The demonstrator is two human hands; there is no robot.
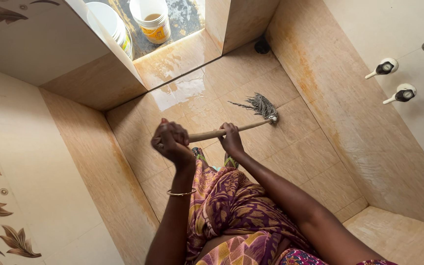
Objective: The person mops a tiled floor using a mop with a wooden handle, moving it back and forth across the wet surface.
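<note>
The person stood in a narrow tiled washroom, looking down at both hands on a mop. The left hand (172, 141) was closed in a fist around the top end of the wooden mop handle (231, 129), a thin metal bangle (181, 193) on that wrist. The right hand (231, 139) gripped the same handle a little further along, fingers curled over it. The handle ran from the hands out toward the right, and the grey stringy mop head (261, 105) lay flat on the tan floor tiles (290, 147), near the middle of the floor and well apart from the walls. A wet, shiny patch (185, 91) spread over the tiles just beyond the mop head, reaching toward the doorway step. Past that step stood a white bucket (151, 19) with a yellow label, and the rim of a second white bucket (108, 22) showed beside it. On the right-hand wall two white tap knobs (393, 78) stuck out. The person wore a purple and yellow patterned cloth (231, 206).
</note>
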